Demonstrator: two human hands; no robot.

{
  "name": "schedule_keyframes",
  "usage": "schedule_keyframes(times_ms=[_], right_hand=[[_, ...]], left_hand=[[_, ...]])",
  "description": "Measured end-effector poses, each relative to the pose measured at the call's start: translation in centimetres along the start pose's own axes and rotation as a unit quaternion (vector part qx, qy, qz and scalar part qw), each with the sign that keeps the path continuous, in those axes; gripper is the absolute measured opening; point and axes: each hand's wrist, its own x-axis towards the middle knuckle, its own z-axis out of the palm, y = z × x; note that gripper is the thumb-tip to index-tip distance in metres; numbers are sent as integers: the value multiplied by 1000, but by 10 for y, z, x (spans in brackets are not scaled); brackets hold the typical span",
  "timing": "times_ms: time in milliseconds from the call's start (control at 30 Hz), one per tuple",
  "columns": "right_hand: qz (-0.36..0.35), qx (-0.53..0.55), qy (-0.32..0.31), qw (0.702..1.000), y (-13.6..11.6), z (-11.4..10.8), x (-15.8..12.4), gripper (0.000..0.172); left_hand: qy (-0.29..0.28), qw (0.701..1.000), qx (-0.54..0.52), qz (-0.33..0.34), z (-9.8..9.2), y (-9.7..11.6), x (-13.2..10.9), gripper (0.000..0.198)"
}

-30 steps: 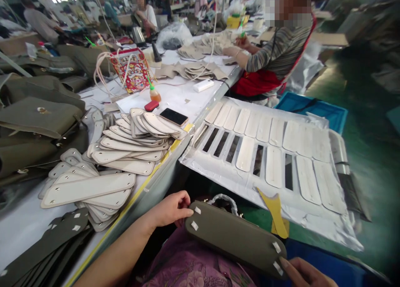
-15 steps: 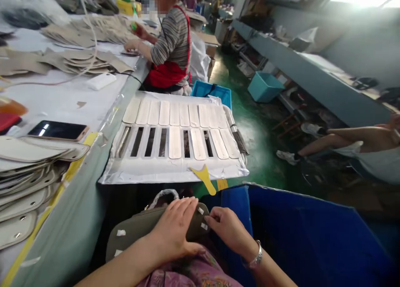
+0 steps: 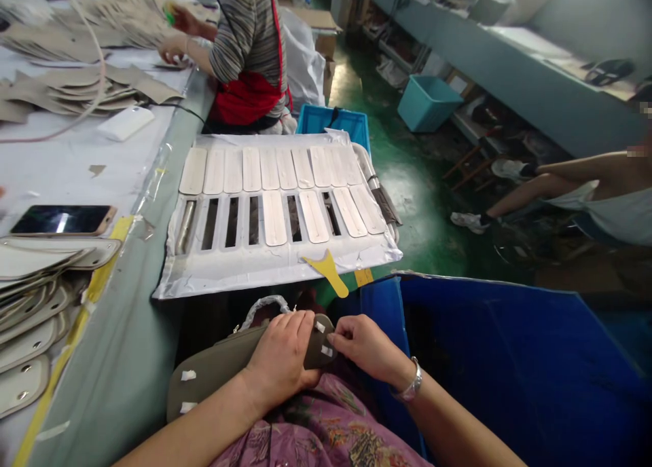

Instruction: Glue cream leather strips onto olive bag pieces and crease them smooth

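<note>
An olive-grey handbag (image 3: 219, 365) lies across my lap, with a plastic-wrapped handle (image 3: 262, 307) behind it. White tabs, one of them a small tab (image 3: 188, 375), stick to its near face, two at each end. My left hand (image 3: 282, 351) grips the bag near its right end, fingers over the top edge and thumb below. At that end, my right hand (image 3: 364, 345) is pinched closed against the bag, close to the lower right white tab (image 3: 327, 351). What lies between its fingertips, if anything, is too small to tell.
A white slatted rack (image 3: 229, 270) ahead carries rows of pale strips (image 3: 275, 217) and a yellow Y-shaped piece (image 3: 329, 273). A blue bin (image 3: 499, 358) stands at right. The left table holds a phone (image 3: 64, 219) and stacked leather pieces (image 3: 30, 345). A co-worker (image 3: 244, 53) sits beyond.
The view has shifted down and to the right. My left hand still holds the bag, and my right hand stays pinched at its right end with little change.
</note>
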Motion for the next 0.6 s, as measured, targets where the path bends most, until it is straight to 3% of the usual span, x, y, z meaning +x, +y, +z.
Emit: schedule_keyframes(times_ms=[333,500,600], right_hand=[[-3,-71,29,997,-6,-3,0,24],[8,3,90,996,4,9,-4,11],[-51,24,161,985,9,21,-9,45]], left_hand=[[-21,999,25,-20,3,3,3,70],[-7,999,49,-4,4,4,1,76],[10,997,66,37,5,2,-4,76]])
